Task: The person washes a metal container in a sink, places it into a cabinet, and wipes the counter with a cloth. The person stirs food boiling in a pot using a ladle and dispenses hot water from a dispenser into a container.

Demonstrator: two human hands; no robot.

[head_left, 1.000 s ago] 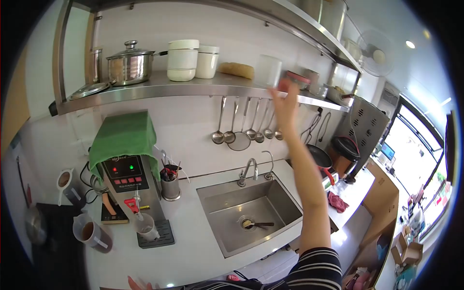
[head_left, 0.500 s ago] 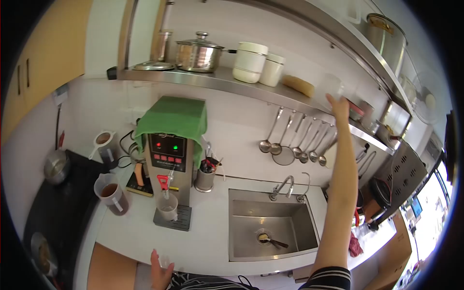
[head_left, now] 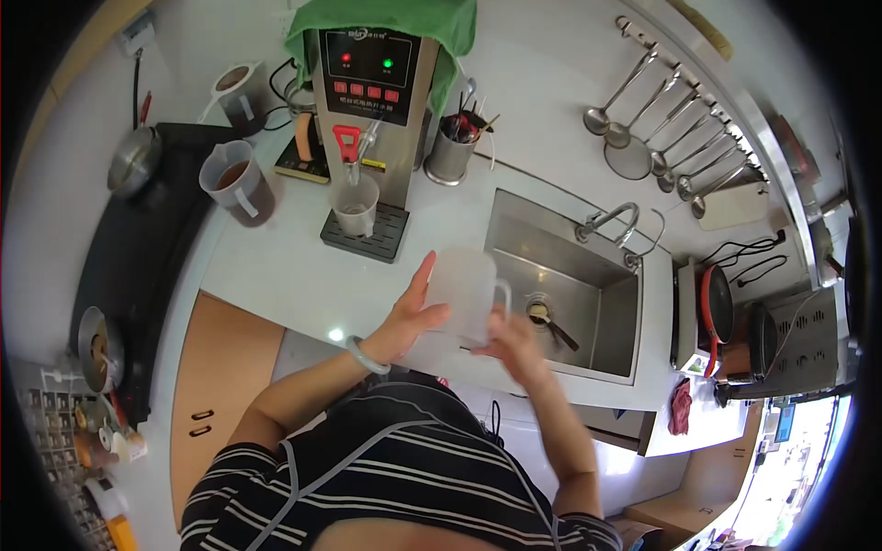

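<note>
A translucent plastic jug [head_left: 464,289] is in front of me, over the counter's front edge near the sink. My left hand [head_left: 409,317] cups its left side, the thumb across the near face and a finger reaching up the edge; the other fingers are partly hidden. My right hand [head_left: 514,344], slightly blurred, closes around the lower part of the jug's handle. Beyond, a clear measuring cup [head_left: 356,209] sits on the drip tray [head_left: 386,241] under the red tap [head_left: 346,142] of a water dispenser [head_left: 367,78].
The steel sink [head_left: 602,317] holds a dark-handled utensil [head_left: 560,334]. A jug of brown liquid [head_left: 241,188] stands left of the dispenser, a steel utensil holder [head_left: 450,156] right of it. Ladles [head_left: 634,96] hang on the wall; a red pan [head_left: 717,312] stands at right.
My right arm has come down from the shelf, and the jug is now between my hands. My left hand has risen to the jug's side. The view has tilted down.
</note>
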